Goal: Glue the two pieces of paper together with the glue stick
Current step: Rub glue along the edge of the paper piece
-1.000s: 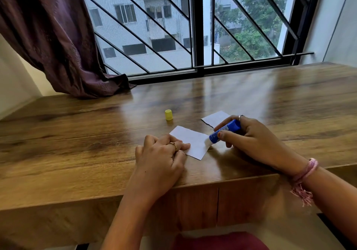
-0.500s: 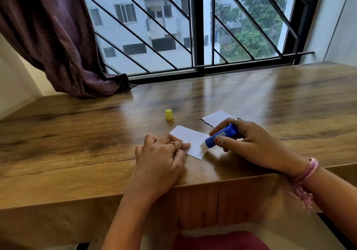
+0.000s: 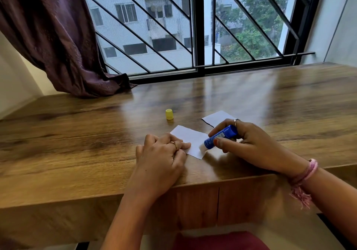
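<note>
Head view shows the left hand (image 3: 160, 159) pinning the near paper (image 3: 190, 140) flat while the right hand (image 3: 245, 143) grips the glue stick (image 3: 220, 136), tip on its right edge, second paper (image 3: 216, 119) just beyond; pressing sideways could crumple that unpinned corner

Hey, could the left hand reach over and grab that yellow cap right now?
Probably yes. The yellow cap stands alone on the table, just beyond the left hand, nothing between. But that hand is pressing down the near paper.
</note>
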